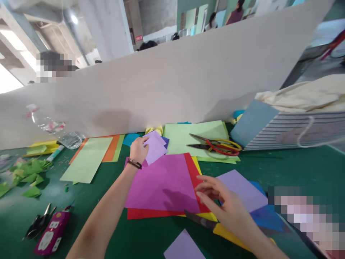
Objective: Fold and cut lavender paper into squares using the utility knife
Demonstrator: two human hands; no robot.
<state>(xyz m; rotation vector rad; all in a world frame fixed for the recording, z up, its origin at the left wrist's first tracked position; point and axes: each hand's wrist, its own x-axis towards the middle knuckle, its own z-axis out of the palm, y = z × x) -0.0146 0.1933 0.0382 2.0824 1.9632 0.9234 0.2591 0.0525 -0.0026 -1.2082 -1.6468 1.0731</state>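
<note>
My left hand (138, 150) pinches a small lilac paper square (155, 147) at its edge, with a dark blue sheet showing beneath. A beaded bracelet circles that wrist. Below lies a large magenta paper sheet (161, 185) on a red sheet (194, 180). My right hand (226, 201) hovers with fingers spread over the sheets' right side, holding nothing. Nearest it are a lilac sheet (239, 190) and a dark scissor blade (199, 220), whose remainder my hand hides. A pale green sheet (194, 138) carries scissors with red and yellow handles (218, 145).
The green tabletop (296, 169) ends at a tall pale board (134, 82). Left are green paper scraps (24, 176), a plastic bottle (56, 129), black-handled scissors (39, 223) and a magenta box (52, 233). A striped bag (293, 129) stands right. People are beyond the board.
</note>
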